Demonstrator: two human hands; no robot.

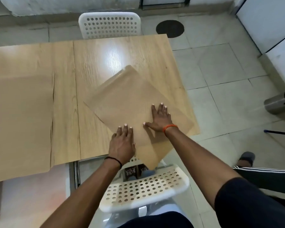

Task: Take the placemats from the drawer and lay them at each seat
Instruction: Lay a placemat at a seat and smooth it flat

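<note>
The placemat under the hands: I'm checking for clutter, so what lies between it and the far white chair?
In the head view, only bare wooden table lies between the placemat and the far white chair.

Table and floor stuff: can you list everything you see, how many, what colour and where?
table: one, light wood, centre
placemat: one, tan, skewed on the table's near right part, one corner hanging over the near edge
big mat: one, tan, left part of table
chairs: two, white with holes, far side and near side
round patch: one, dark, on the far floor
bin: one, silver, right edge
left hand: flat on the placemat, black wristband
right hand: flat on the placemat, orange wristband
</note>
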